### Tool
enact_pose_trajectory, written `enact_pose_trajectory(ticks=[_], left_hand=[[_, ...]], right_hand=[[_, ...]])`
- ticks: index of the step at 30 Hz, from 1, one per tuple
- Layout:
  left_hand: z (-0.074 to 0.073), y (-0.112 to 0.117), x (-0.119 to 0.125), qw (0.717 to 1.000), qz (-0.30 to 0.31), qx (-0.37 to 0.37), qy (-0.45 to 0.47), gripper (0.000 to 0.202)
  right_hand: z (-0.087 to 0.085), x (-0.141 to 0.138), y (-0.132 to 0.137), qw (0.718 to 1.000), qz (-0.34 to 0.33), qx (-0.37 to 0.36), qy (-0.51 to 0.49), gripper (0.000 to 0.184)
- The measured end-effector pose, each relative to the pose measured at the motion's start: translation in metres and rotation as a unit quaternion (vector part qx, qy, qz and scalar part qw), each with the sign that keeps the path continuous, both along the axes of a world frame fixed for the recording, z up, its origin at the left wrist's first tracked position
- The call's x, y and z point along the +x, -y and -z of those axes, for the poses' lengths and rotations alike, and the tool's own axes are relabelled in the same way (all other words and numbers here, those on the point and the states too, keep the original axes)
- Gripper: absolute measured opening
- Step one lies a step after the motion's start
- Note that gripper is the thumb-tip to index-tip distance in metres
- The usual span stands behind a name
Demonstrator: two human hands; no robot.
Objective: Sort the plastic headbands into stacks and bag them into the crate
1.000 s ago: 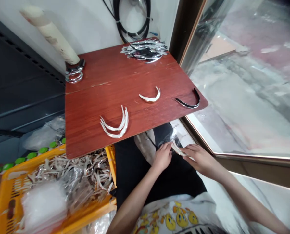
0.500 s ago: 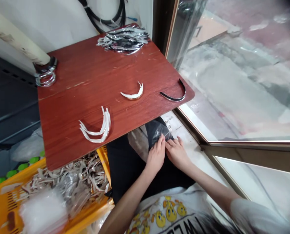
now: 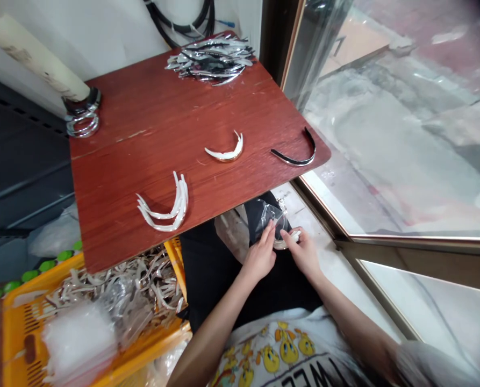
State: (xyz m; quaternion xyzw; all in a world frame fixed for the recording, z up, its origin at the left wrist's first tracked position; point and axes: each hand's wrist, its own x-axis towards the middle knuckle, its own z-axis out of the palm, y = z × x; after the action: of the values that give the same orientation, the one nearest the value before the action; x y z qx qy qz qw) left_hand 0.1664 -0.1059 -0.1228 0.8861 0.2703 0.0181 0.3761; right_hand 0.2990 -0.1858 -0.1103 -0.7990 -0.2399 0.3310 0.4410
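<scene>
Both hands work in my lap, below the front edge of the red-brown table (image 3: 143, 134). My left hand (image 3: 260, 257) pinches the edge of a clear plastic bag (image 3: 269, 215) that lies on my black trousers. My right hand (image 3: 304, 252) is closed on a pale curved piece (image 3: 287, 241) at the bag's mouth. On the table lie a stack of white curved pieces (image 3: 165, 207), a single white curved piece (image 3: 227, 153) and a black curved piece (image 3: 296, 156).
A heap of shiny silver curved pieces (image 3: 211, 56) sits at the table's far edge. A cream tube with metal rings (image 3: 80, 121) leans at the left. A yellow crate (image 3: 86, 312) of pale curved pieces and plastic bags stands at lower left. Glass panes are on the right.
My hands stayed in my lap and shifted a little toward the bag. A pale piece shows in my right hand again. The view swung left, then slightly back.
</scene>
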Motion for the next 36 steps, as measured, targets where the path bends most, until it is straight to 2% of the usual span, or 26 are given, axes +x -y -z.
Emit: enact_pose_trajectory(ticks=[2, 6, 9, 11, 14, 16, 17, 19, 21, 23, 26, 28, 30, 32, 33, 36], left_hand=[[-0.006, 0.001, -0.004, 1.000, -0.012, -0.015, 0.006, 0.087], [-0.014, 0.004, -0.009, 0.996, -0.057, -0.058, 0.031, 0.084], [-0.027, 0.004, -0.013, 0.993, -0.080, -0.078, 0.026, 0.081], [-0.045, 0.005, -0.019, 0.994, -0.079, -0.075, 0.016, 0.078], [-0.082, 0.007, -0.031, 0.997, -0.061, -0.040, 0.027, 0.073], [-0.103, 0.009, -0.040, 0.995, -0.096, 0.004, 0.027, 0.068], [-0.109, 0.011, -0.044, 0.992, -0.124, 0.024, 0.020, 0.072], [-0.111, 0.014, -0.051, 0.985, -0.167, 0.050, 0.004, 0.085], [-0.103, 0.017, -0.059, 0.983, -0.176, 0.054, -0.008, 0.072], [-0.095, 0.019, -0.074, 0.982, -0.184, 0.042, -0.006, 0.057], [-0.097, 0.024, -0.116, 0.968, -0.248, 0.007, 0.031, 0.058], [-0.110, 0.032, -0.158, 0.948, -0.309, -0.017, 0.067, 0.059], [-0.129, 0.049, -0.208, 0.921, -0.378, -0.028, 0.089, 0.056], [-0.147, 0.075, -0.261, 0.887, -0.455, -0.024, 0.076, 0.048], [-0.155, 0.092, -0.288, 0.860, -0.509, -0.015, 0.043, 0.045], [-0.165, 0.149, -0.359, 0.774, -0.628, -0.013, -0.080, 0.046]], right_hand=[[-0.002, -0.006, -0.006, 0.999, 0.011, -0.020, 0.034, 0.044], [-0.007, -0.007, -0.010, 0.987, -0.100, -0.058, 0.111, 0.043], [-0.013, -0.004, -0.008, 0.984, -0.129, -0.028, 0.116, 0.047], [-0.021, -0.004, -0.006, 0.990, -0.137, -0.003, 0.041, 0.049], [-0.042, -0.009, -0.004, 0.988, -0.134, 0.027, -0.072, 0.049], [-0.056, -0.015, -0.006, 0.985, -0.118, 0.039, -0.120, 0.048], [-0.062, -0.018, -0.007, 0.980, -0.124, 0.039, -0.153, 0.048], [-0.070, -0.025, -0.011, 0.963, -0.152, 0.026, -0.220, 0.049], [-0.073, -0.030, -0.012, 0.953, -0.193, 0.013, -0.235, 0.049], [-0.074, -0.035, -0.012, 0.946, -0.256, 0.011, -0.199, 0.047], [-0.073, -0.041, -0.012, 0.913, -0.370, 0.031, -0.168, 0.038], [-0.071, -0.047, -0.015, 0.899, -0.393, 0.047, -0.189, 0.035], [-0.069, -0.057, -0.021, 0.902, -0.381, 0.037, -0.199, 0.039], [-0.067, -0.069, -0.029, 0.911, -0.370, 0.002, -0.183, 0.048], [-0.066, -0.076, -0.033, 0.914, -0.369, -0.019, -0.170, 0.051], [-0.061, -0.091, -0.041, 0.913, -0.376, -0.066, -0.141, 0.051]])
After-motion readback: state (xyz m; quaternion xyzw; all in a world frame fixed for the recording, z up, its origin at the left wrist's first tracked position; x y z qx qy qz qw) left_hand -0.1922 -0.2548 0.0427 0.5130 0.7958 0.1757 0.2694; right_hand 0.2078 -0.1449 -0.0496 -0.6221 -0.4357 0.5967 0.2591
